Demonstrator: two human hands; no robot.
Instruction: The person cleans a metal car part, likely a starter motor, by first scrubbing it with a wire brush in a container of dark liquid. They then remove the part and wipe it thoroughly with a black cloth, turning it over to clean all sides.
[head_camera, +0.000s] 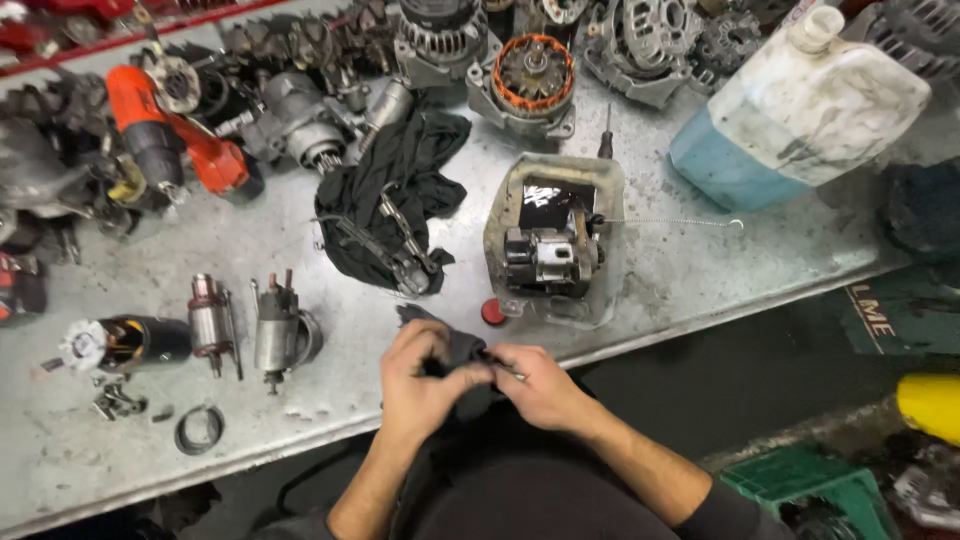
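Right now both hands meet at the near edge of the bench (640, 300), working a dark rag (462, 352) around a small metal part (505, 371) that pokes out between them. The left hand (425, 378) has its fingers curled shut on the rag; the right hand (540, 385) pinches the part's end. Just beyond sits a cut-open plastic tub (600, 200) of black fluid with a motor piece (548, 255) in it. Wiping likely goes best by turning the part slowly inside the cloth, gripping firmly, keeping it over the bench in case it slips.
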